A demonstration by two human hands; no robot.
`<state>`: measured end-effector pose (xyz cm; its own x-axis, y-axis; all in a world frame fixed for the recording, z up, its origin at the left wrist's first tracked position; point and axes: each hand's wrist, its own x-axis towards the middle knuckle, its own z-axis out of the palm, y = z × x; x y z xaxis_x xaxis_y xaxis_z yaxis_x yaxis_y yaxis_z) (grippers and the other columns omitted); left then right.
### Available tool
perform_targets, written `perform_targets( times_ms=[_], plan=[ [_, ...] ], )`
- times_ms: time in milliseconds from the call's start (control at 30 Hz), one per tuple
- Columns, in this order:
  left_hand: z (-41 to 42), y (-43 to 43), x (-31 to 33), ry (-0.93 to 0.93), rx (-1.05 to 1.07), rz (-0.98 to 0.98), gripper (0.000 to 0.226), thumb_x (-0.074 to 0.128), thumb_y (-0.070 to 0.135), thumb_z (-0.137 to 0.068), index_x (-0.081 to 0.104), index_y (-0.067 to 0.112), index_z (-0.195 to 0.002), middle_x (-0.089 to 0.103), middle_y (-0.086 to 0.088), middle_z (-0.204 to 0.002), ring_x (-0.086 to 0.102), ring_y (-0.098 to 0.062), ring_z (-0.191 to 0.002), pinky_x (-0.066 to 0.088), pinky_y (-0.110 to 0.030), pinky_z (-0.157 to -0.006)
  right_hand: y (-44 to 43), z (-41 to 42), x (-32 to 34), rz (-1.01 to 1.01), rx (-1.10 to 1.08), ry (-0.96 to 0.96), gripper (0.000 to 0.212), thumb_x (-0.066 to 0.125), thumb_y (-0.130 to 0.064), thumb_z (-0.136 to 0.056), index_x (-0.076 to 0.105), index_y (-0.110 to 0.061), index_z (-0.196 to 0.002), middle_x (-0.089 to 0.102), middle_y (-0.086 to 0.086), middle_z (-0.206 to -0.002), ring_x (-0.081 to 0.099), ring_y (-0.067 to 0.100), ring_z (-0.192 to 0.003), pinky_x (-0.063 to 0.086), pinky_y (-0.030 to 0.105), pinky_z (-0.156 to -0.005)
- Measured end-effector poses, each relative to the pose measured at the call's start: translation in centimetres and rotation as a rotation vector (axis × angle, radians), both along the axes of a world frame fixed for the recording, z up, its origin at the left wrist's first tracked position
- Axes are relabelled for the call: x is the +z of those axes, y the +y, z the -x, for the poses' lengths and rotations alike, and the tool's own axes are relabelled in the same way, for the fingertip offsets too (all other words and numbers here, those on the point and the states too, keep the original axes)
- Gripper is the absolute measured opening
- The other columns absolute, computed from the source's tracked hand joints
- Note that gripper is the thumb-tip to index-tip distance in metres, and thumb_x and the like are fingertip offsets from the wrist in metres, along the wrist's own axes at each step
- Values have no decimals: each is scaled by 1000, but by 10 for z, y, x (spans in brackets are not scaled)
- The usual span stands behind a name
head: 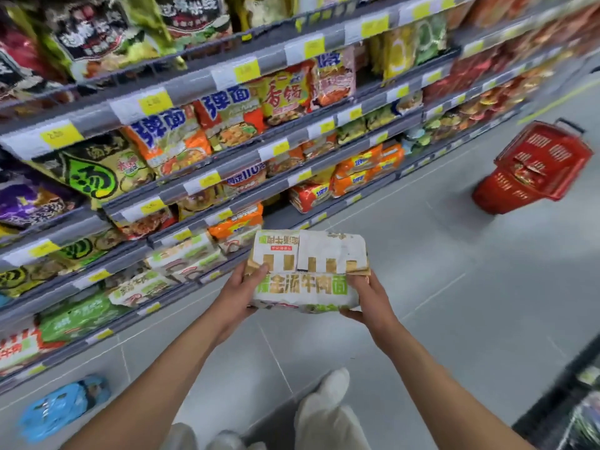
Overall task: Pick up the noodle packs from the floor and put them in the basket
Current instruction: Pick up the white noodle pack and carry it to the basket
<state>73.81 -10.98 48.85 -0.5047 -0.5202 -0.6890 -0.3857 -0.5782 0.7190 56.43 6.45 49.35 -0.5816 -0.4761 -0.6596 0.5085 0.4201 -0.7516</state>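
Observation:
I hold a white, gold and green noodle multipack (pixel 308 271) in front of me, above the grey floor. My left hand (pixel 242 293) grips its left end and my right hand (pixel 370 300) grips its right end. A blue noodle pack (pixel 61 407) lies on the floor at the lower left, beside the shelf base. The red plastic basket (pixel 535 167) stands on the floor further down the aisle at the right, with a reddish pack visible inside it.
Shelves (pixel 227 177) stocked with noodle packs run along the whole left side. Another shelf edge (pixel 578 401) shows at the lower right. My legs in pale trousers (pixel 324 410) are below. Grey tiled floor (pixel 454 287) stretches between me and the basket.

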Motion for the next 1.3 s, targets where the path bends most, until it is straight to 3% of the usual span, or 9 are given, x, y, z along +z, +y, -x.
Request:
perform_targets(
  times_ms=[133, 200, 400, 567, 633, 700, 800, 1000, 1300],
  plan=[
    [83, 27, 11, 12, -122, -11, 22, 60, 39, -99, 52, 48, -117, 75, 10, -114, 70, -16, -106, 54, -40, -90, 46, 61, 12, -12, -100, 17, 36, 54, -27, -100, 55, -33, -135, 69, -12, -114, 67, 10, -102, 57, 53, -97],
    [124, 36, 15, 21, -175, -4, 29, 60, 39, -99, 51, 46, -125, 75, 8, -117, 71, -15, -105, 55, -36, -84, 64, 89, 14, 5, -153, 23, 33, 55, -27, -99, 56, -35, -132, 70, -10, -117, 68, 11, -103, 57, 52, -96],
    [235, 39, 7, 57, -371, 49, 40, 61, 41, -97, 51, 39, -136, 76, 9, -114, 74, -10, -98, 56, -36, -84, 95, 165, 6, 45, -285, 16, 29, 61, -29, -98, 57, -38, -126, 74, -12, -114, 70, 12, -107, 56, 51, -99],
    [328, 26, -2, 49, -505, 14, 21, 61, 41, -98, 56, 45, -117, 76, 6, -115, 73, -9, -98, 54, -32, -79, 92, 227, -1, 49, -453, 11, 28, 52, -46, -101, 58, -42, -128, 75, -19, -112, 73, 7, -103, 58, 47, -95],
    [371, 18, -6, 45, -563, 4, 16, 61, 41, -98, 56, 50, -110, 76, 9, -113, 71, -12, -103, 54, -35, -86, 89, 258, -6, 24, -531, -1, 28, 49, -46, -102, 59, -39, -128, 76, -15, -111, 73, 11, -104, 59, 48, -94],
    [410, 13, -9, 47, -632, 12, 22, 61, 42, -98, 55, 51, -116, 76, 10, -114, 72, -12, -105, 54, -38, -91, 86, 286, -10, 25, -578, -20, 30, 48, -46, -102, 59, -39, -130, 76, -13, -115, 72, 15, -109, 58, 48, -95],
    [470, 9, -16, 36, -698, 26, 18, 60, 39, -99, 58, 43, -117, 76, 9, -114, 73, -3, -93, 53, -32, -82, 87, 327, -19, 37, -629, -45, 35, 50, -48, -99, 56, -40, -133, 73, -9, -124, 69, 17, -117, 55, 52, -98],
    [594, 27, -28, 14, -834, 24, 21, 61, 42, -98, 59, 44, -118, 76, 10, -115, 70, -13, -107, 54, -37, -89, 110, 422, -32, 31, -757, -51, 31, 49, -43, -101, 57, -39, -131, 75, -9, -120, 71, 15, -111, 57, 49, -95],
    [784, 103, -24, 45, -928, 39, 29, 62, 38, -97, 58, 38, -126, 75, 3, -118, 73, -16, -106, 57, -41, -94, 185, 585, -32, 69, -861, -32, 29, 48, -37, -103, 58, -41, -129, 75, -11, -118, 72, 12, -108, 59, 47, -93]
  ],
)
